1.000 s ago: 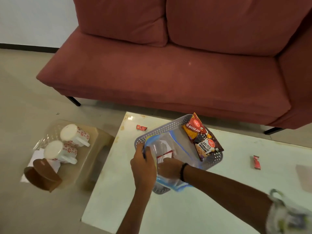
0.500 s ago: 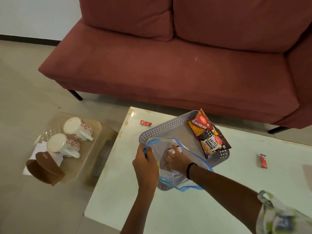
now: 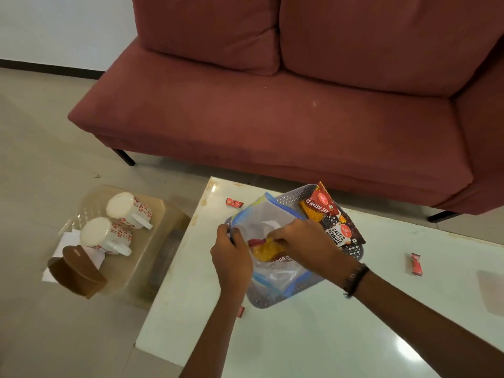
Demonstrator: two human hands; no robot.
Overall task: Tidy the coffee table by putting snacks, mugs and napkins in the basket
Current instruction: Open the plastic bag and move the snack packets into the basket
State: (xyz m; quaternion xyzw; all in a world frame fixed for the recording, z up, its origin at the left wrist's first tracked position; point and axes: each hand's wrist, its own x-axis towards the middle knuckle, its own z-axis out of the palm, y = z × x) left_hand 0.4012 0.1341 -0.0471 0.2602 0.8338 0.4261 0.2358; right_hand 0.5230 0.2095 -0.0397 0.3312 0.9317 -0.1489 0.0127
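A grey perforated basket [image 3: 289, 199] sits on the white coffee table [image 3: 313, 331]. A clear zip bag [image 3: 275, 274] with a blue edge lies in it. My left hand [image 3: 231, 255] pinches the bag's left rim. My right hand [image 3: 308, 246] grips an orange and red snack packet [image 3: 266, 249] at the bag's mouth. Two more snack packets [image 3: 331, 219] lean on the basket's far right side. Small red wrappers lie on the table at the far left [image 3: 234, 202], at the right [image 3: 416, 264] and by my left forearm [image 3: 240, 312].
A red sofa [image 3: 272, 118] stands behind the table. On a low clear stool [image 3: 152, 257] at the left are two floral mugs [image 3: 109, 236], white napkins [image 3: 68, 241] and a brown holder [image 3: 76, 271]. Bare floor surrounds the stool.
My right hand came out of the bag's inside and now holds an orange packet at its mouth. The bag's opening has spread toward the basket's far edge. My view has shifted.
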